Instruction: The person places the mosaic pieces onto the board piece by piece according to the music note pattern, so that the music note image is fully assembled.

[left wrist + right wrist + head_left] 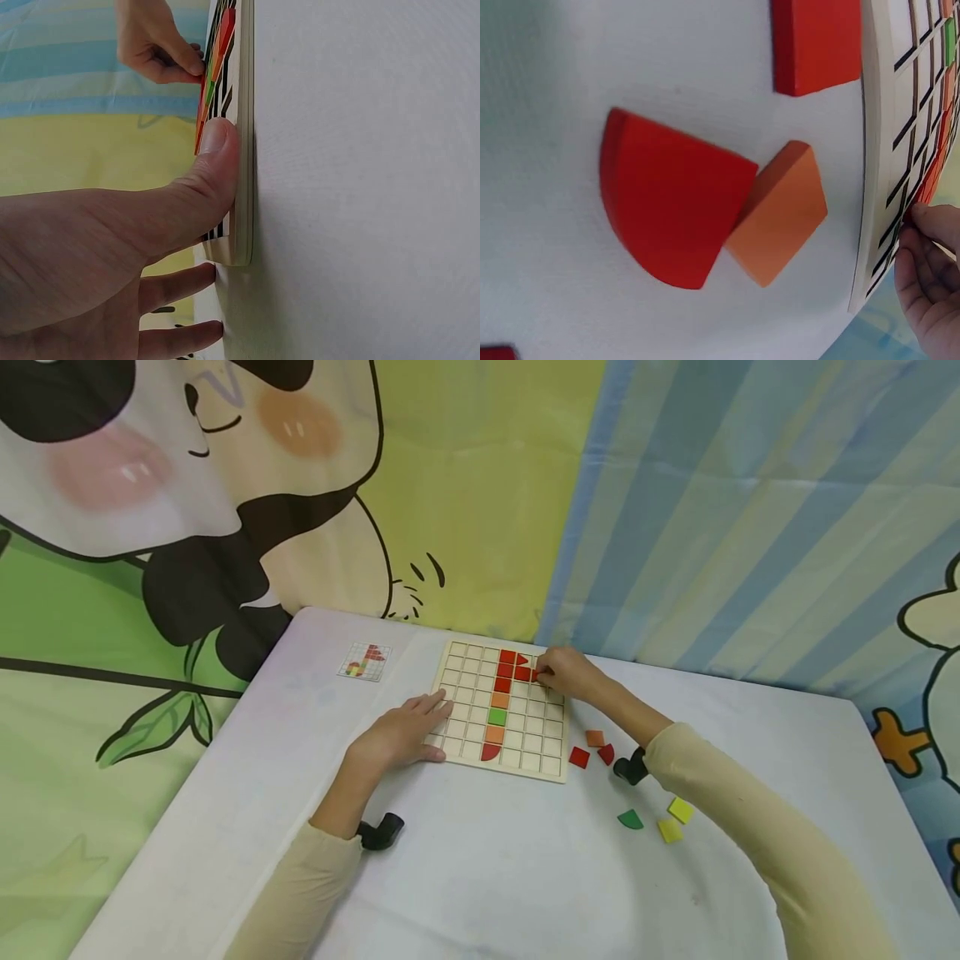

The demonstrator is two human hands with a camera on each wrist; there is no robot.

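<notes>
A pale wooden grid board (532,752) lies on the white table, with a column of red, orange and green blocks (497,717) set in its squares. My left hand (401,732) rests on the board's left side, fingers spread, with its thumb (216,150) on the board near the front corner. At the board's back right, my right hand (572,673) pinches a small red block (535,676) between thumb and curled fingers. That block touches the grid beside other red blocks; its full shape is hidden by the fingers.
Right of the board lie a red square block (579,757), a red quarter-round block (675,199) and an orange block (780,217). Nearer me are a green quarter-round block (631,819) and two yellow blocks (680,810). A pattern card (365,661) lies back left.
</notes>
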